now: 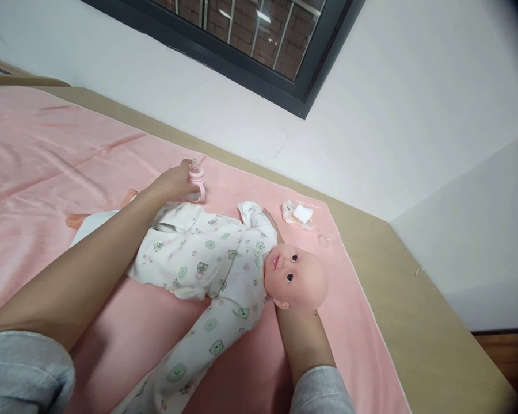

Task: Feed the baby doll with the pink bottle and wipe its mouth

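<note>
My left hand (175,183) is closed around a small clear baby bottle (197,175) with a pink collar and handle; its teat points up. Below that arm a bald baby doll (231,259) in a white printed suit lies on its back. My right forearm passes beneath the doll's neck. Part of my right hand (274,225) shows at the far shoulder, curled against the doll, while most of its fingers are hidden behind the sleeve. The doll's head rests over my right forearm, and its feet lie to the left.
A pink blanket (354,351) covers much of the wooden surface (397,299). Near its far right corner are an opened clear wrapper with white paper (300,214) and a small transparent cap (323,240). Behind stand a white wall and a dark-framed window (302,103).
</note>
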